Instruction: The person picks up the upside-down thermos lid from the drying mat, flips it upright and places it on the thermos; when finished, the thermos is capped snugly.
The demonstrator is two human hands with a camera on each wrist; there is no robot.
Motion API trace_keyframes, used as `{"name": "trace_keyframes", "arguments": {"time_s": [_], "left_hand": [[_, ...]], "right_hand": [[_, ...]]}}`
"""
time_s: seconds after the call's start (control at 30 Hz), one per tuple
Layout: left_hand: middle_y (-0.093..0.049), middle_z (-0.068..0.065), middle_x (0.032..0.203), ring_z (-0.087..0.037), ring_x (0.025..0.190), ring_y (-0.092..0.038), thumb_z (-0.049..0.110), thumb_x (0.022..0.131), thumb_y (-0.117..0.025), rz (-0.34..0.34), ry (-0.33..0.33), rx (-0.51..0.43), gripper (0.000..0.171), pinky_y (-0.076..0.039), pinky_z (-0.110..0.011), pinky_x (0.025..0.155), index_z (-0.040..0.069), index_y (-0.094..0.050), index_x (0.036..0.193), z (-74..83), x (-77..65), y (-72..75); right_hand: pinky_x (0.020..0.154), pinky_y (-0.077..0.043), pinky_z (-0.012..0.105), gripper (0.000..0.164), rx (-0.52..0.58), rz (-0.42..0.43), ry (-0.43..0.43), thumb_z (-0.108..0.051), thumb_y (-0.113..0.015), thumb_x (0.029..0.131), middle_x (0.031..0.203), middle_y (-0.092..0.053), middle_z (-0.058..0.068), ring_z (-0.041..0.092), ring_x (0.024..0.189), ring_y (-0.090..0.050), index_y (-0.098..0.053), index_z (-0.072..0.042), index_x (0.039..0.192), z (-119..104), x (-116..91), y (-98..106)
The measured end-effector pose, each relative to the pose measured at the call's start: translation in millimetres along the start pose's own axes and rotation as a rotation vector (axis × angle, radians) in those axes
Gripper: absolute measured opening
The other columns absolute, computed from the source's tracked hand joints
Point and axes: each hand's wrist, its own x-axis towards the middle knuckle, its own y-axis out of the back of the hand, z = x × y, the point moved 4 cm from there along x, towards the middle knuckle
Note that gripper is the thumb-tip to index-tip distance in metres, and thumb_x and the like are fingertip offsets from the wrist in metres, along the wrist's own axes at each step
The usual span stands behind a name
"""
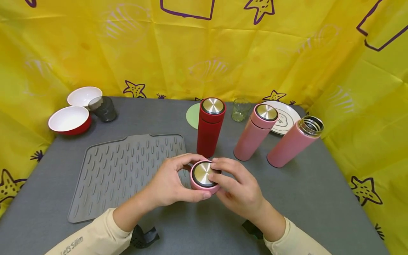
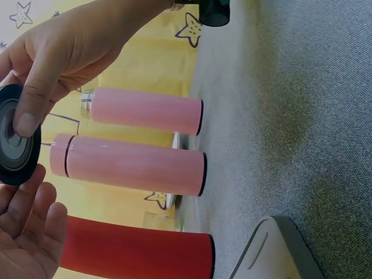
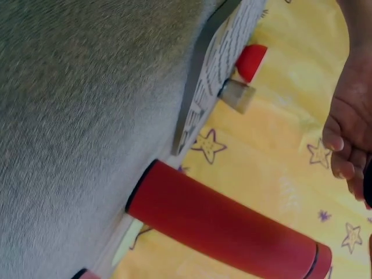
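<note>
A pink flask lid [image 1: 196, 181] with a brushed-metal top is held between both hands above the table. My left hand [image 1: 170, 182] grips its side, thumb along the near rim and fingers at the far side. My right hand [image 1: 239, 186] pinches it, fingertips on the metal top and thumb against the dark underside [image 2: 26, 160] in the left wrist view. Just beyond the hands stands a red flask [image 1: 208, 136], its cap on. To the right are a capped pink flask [image 1: 251, 138] and a pink flask without a lid [image 1: 290, 145], its metal neck bare.
A grey drying mat [image 1: 127, 173] lies at left. Behind it are two white-lined bowls [image 1: 68, 120] and a dark glass [image 1: 105, 109]. At the back sit a green disc [image 1: 192, 116], a clear glass [image 1: 240, 110] and a white plate [image 1: 288, 115]. Yellow cloth [image 1: 204, 49] surrounds the table.
</note>
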Motion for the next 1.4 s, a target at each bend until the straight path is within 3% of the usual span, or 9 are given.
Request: {"name": "trace_keyframes", "arguments": {"time_s": [0.17, 0.33, 0.43, 0.5, 0.63, 0.77, 0.87, 1.03, 1.4], "left_hand": [[-0.067, 0.008, 0.108, -0.015, 0.096, -0.060, 0.023, 0.063, -0.093, 0.036, -0.018, 0.006, 0.061, -0.051, -0.035, 0.080, 0.020, -0.065, 0.117, -2.3, -1.4, 4.2], [-0.066, 0.008, 0.109, -0.015, 0.099, -0.059, 0.023, 0.063, -0.094, 0.079, -0.009, 0.007, 0.062, -0.050, -0.036, 0.081, 0.022, -0.066, 0.118, -4.1, -3.8, 11.9], [-0.066, 0.007, 0.110, -0.016, 0.100, -0.058, 0.024, 0.063, -0.094, 0.089, -0.012, 0.006, 0.063, -0.049, -0.037, 0.081, 0.022, -0.066, 0.119, -4.5, -4.9, 14.8], [-0.065, 0.007, 0.110, -0.016, 0.099, -0.058, 0.025, 0.063, -0.094, 0.094, -0.018, 0.015, 0.063, -0.049, -0.037, 0.081, 0.021, -0.065, 0.119, -4.5, -5.5, 15.9], [-0.064, 0.007, 0.110, -0.016, 0.099, -0.058, 0.026, 0.063, -0.094, 0.104, -0.013, 0.030, 0.064, -0.049, -0.034, 0.081, 0.022, -0.064, 0.120, -5.1, -6.0, 17.8], [-0.064, 0.008, 0.110, -0.016, 0.098, -0.057, 0.027, 0.064, -0.094, 0.112, 0.007, 0.041, 0.063, -0.049, -0.032, 0.081, 0.023, -0.064, 0.120, -6.7, -6.6, 19.4], [-0.063, 0.008, 0.109, -0.016, 0.098, -0.057, 0.029, 0.065, -0.093, 0.115, 0.011, 0.055, 0.063, -0.049, -0.032, 0.081, 0.024, -0.063, 0.119, -7.4, -6.7, 20.0], [-0.063, 0.008, 0.109, -0.015, 0.098, -0.057, 0.031, 0.066, -0.093, 0.111, 0.019, 0.065, 0.061, -0.049, -0.033, 0.081, 0.025, -0.063, 0.119, -8.5, -7.1, 21.0], [-0.063, 0.009, 0.111, -0.014, 0.098, -0.057, 0.032, 0.066, -0.093, 0.112, 0.032, 0.073, 0.062, -0.049, -0.033, 0.082, 0.025, -0.062, 0.119, -10.9, -7.9, 23.6]], "right_hand": [[0.099, -0.041, 0.043, 0.031, -0.076, 0.044, -0.082, -0.018, -0.067, 0.087, 0.109, -0.057, 0.026, 0.043, 0.103, -0.054, -0.057, 0.003, 0.106, 6, -6, 12], [0.104, -0.025, 0.048, 0.066, -0.252, 0.418, -0.203, -0.036, -0.080, 0.073, 0.122, -0.042, 0.029, 0.044, 0.118, -0.035, -0.045, 0.004, 0.113, 25, -28, 46], [0.106, -0.017, 0.045, 0.090, -0.270, 0.607, -0.414, -0.037, -0.089, 0.063, 0.135, -0.029, 0.025, 0.041, 0.130, -0.023, -0.035, 0.006, 0.121, 40, -46, 74], [0.106, -0.013, 0.043, 0.102, -0.271, 0.634, -0.622, -0.029, -0.092, 0.059, 0.145, -0.023, 0.018, 0.034, 0.136, -0.017, -0.028, 0.005, 0.131, 52, -61, 93], [0.108, -0.015, 0.039, 0.116, -0.246, 0.440, -1.118, -0.009, -0.090, 0.062, 0.153, -0.013, 0.006, 0.021, 0.139, -0.014, -0.012, -0.007, 0.149, 84, -102, 122], [0.108, -0.025, 0.050, 0.106, -0.124, 0.029, -1.464, -0.016, -0.084, 0.077, 0.151, -0.018, 0.013, 0.032, 0.136, -0.024, -0.009, -0.010, 0.152, 114, -135, 133], [0.100, -0.039, 0.038, 0.089, -0.032, -0.176, -1.511, -0.020, -0.080, 0.083, 0.142, -0.034, 0.019, 0.033, 0.124, -0.042, -0.021, -0.003, 0.148, 128, -150, 137], [0.078, -0.044, 0.017, 0.068, -0.052, -0.320, -1.488, -0.027, -0.079, 0.084, 0.124, -0.055, 0.015, 0.012, 0.096, -0.055, -0.044, 0.001, 0.135, 139, -167, 143], [0.074, -0.045, 0.023, 0.066, -0.129, -0.403, -1.492, -0.035, -0.080, 0.083, 0.119, -0.059, 0.021, 0.021, 0.092, -0.056, -0.052, 0.004, 0.127, 137, -169, 142]]}}
